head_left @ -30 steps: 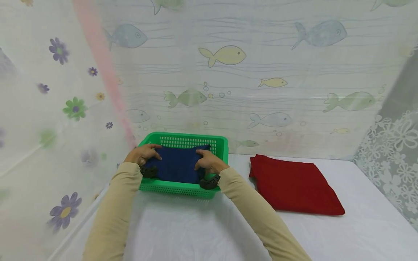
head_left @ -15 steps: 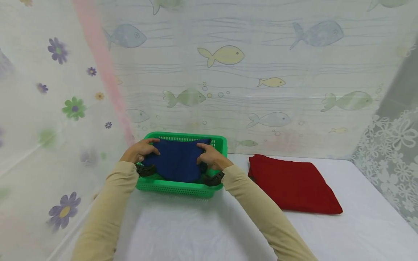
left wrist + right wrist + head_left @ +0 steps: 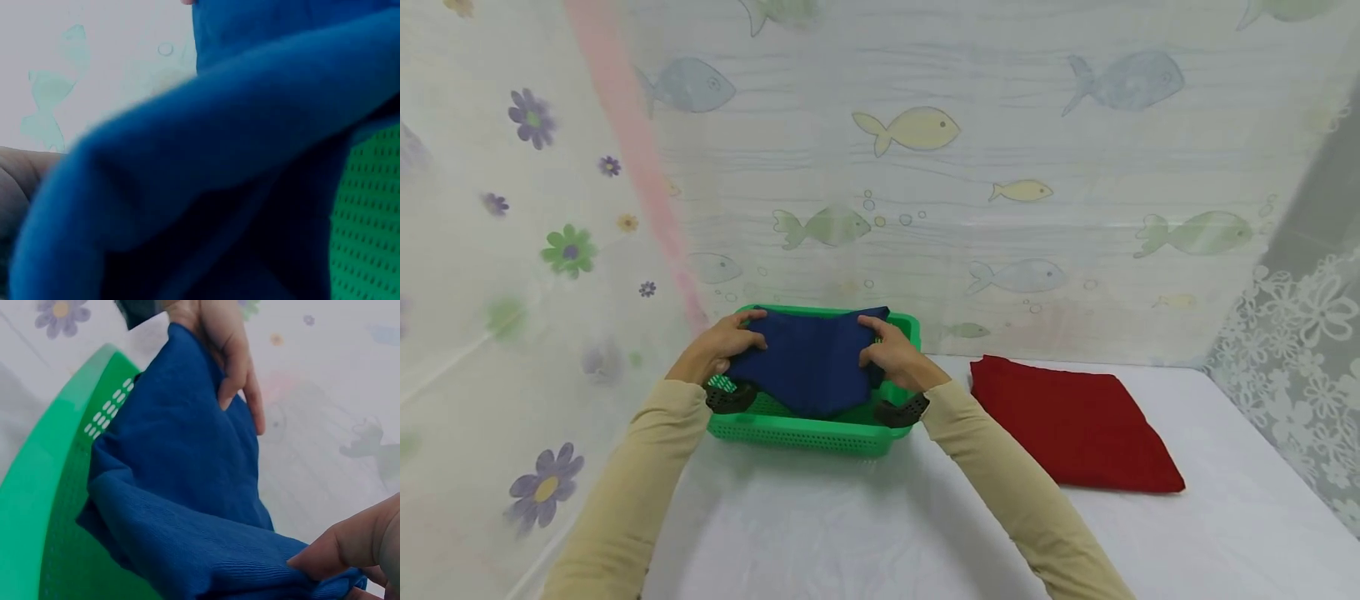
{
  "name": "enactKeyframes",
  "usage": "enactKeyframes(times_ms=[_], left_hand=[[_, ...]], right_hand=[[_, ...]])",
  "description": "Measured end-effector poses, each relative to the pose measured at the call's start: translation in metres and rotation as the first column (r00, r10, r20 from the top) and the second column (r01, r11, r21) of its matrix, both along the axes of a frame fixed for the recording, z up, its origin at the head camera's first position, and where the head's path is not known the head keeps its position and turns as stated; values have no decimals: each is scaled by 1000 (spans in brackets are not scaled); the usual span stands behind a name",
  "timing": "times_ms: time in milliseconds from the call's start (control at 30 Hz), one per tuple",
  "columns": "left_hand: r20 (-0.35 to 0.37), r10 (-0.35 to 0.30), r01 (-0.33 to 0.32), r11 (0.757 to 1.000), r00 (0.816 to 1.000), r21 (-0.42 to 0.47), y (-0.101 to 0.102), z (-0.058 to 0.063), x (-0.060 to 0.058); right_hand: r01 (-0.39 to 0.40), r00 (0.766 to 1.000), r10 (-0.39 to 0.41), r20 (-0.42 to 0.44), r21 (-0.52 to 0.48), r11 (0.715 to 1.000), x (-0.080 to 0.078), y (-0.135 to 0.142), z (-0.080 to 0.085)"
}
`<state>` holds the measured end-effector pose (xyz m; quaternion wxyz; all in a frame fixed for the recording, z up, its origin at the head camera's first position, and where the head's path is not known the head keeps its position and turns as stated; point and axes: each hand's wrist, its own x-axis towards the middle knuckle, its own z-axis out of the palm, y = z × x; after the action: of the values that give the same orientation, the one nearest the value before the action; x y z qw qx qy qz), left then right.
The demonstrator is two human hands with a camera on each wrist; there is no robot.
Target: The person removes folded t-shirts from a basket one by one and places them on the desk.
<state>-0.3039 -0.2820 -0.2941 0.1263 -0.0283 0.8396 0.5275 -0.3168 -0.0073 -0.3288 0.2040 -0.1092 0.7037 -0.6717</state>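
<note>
A folded navy-blue cloth (image 3: 808, 358) hangs sagging over the green plastic basket (image 3: 805, 434) in the head view. My left hand (image 3: 724, 342) pinches its upper left edge between thumb and fingers. At the upper right edge my right hand (image 3: 898, 352) grips it the same way. Blue fabric (image 3: 206, 137) fills most of the left wrist view and hides nearly all of that hand. In the right wrist view the cloth (image 3: 181, 437) stretches between both hands, its lower folds inside the basket walls.
A folded red cloth (image 3: 1075, 429) lies flat on the white-covered table (image 3: 820, 533), right of the basket. Behind stands a curtain (image 3: 925, 200) printed with fish. A flower-patterned sheet (image 3: 550, 358) hangs close along the left side.
Both hands have lifted the navy cloth upward inside the basket, its middle now sagging lower than its held edges. The hands have spread slightly apart. The red cloth stays put.
</note>
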Motion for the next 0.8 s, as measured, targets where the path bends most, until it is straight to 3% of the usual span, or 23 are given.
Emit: enactKeyframes(times_ms=[300, 600, 800], left_hand=[[-34, 33, -27, 987, 999, 157, 6, 6, 8], [-20, 59, -52, 966, 998, 254, 11, 11, 16], [-54, 32, -14, 955, 998, 296, 15, 13, 24]], right_hand=[[46, 999, -49, -21, -93, 995, 2, 6, 10], [22, 998, -32, -61, -154, 988, 8, 19, 18], [18, 998, -28, -54, -182, 983, 11, 28, 21]])
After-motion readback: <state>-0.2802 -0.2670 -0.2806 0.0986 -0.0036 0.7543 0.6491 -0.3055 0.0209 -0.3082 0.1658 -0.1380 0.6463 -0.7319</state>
